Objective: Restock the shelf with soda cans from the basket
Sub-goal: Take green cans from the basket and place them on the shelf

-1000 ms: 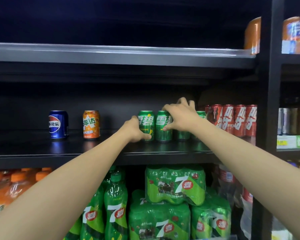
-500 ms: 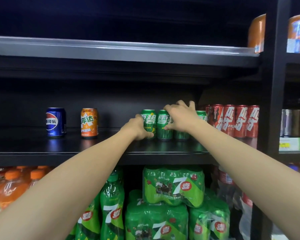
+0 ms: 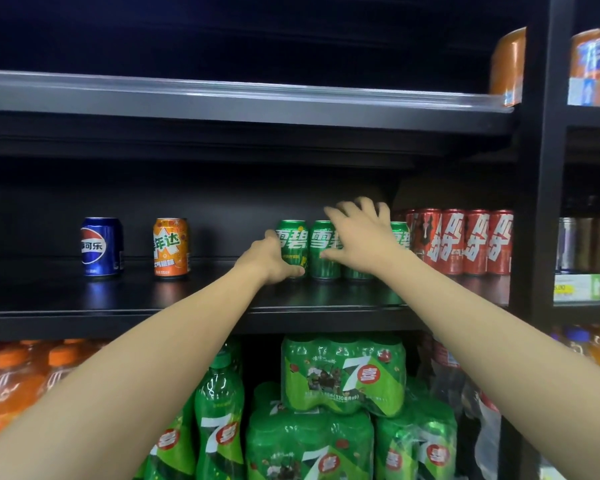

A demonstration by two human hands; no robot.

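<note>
The right hand (image 3: 361, 237) now lifts off the green cans (image 3: 323, 249): its fingers, curled over the tops a second ago, spread and straighten toward 12 o'clock. The left hand (image 3: 274, 259) slides slightly lower on the leftmost green can (image 3: 291, 247), thumb near its base.

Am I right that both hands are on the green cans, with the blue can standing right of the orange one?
Not quite. The head view shows the blue can left of the orange can. The left hand and right hand are indeed on the green cans.
</note>
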